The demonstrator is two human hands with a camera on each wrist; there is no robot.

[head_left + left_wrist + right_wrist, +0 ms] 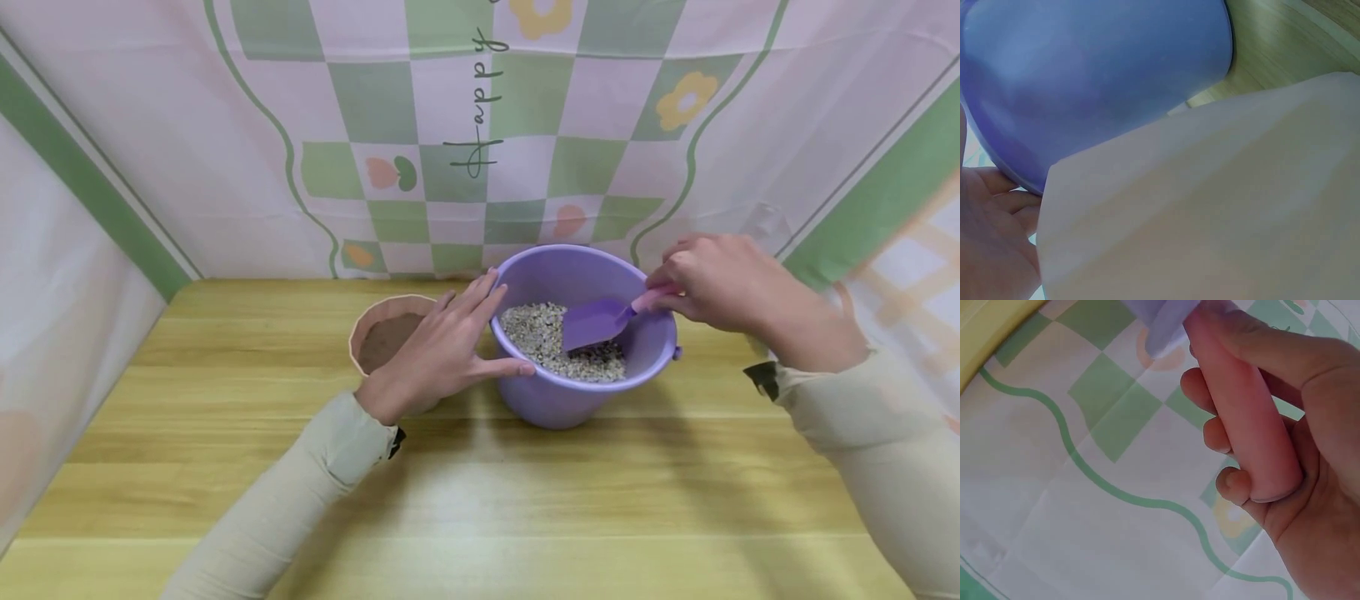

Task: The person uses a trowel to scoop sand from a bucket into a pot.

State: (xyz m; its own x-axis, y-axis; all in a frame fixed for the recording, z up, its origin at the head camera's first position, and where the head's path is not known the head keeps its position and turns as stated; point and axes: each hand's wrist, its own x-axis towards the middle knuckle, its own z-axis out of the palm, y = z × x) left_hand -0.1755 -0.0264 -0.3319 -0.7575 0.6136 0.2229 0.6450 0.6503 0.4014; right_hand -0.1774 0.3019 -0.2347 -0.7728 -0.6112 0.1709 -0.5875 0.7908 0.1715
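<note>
A purple bucket (551, 408) stands on the table with grey-beige gravel (536, 329) inside. My right hand (723, 283) grips the pink handle of a small purple shovel (588, 327), whose blade reaches into the bucket and touches the gravel. In the right wrist view, the fingers of my right hand (1316, 444) wrap round the pink handle (1244, 419). My left hand (442, 346) rests against the bucket's left rim, fingers straight and thumb along the near side. Partly behind that hand is a peach pot (362, 321) with brown soil in it.
The wooden table (465, 517) runs up to a fabric backdrop (450, 108) with green and white checks, close behind the bucket. More fabric hangs at the left and right sides. A small knob (677, 353) juts from the bucket's right side.
</note>
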